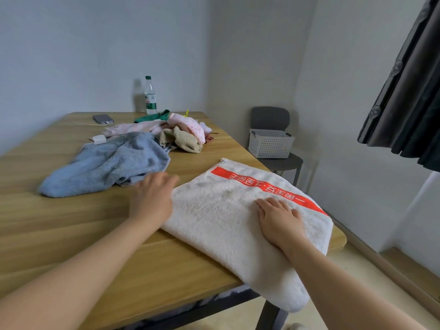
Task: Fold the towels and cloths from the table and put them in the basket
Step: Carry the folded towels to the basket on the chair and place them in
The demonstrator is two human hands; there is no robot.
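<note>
Wooden desk [71, 234] holds a folded white terry towel with red band [226, 222], overhanging its right corner. Right hand [278, 219] lies flat on it, fingers straight; left hand [152, 198], fingers extended, meets its left edge. White perforated basket [270, 144] sits on a grey chair [270, 116].

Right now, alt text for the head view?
A person's right hand lies flat on a white terry towel with a red band, left hand at its edge, on a wooden table. Behind: a crumpled blue towel, a pile of pink and beige cloths, and a white perforated basket on a grey chair.
</note>
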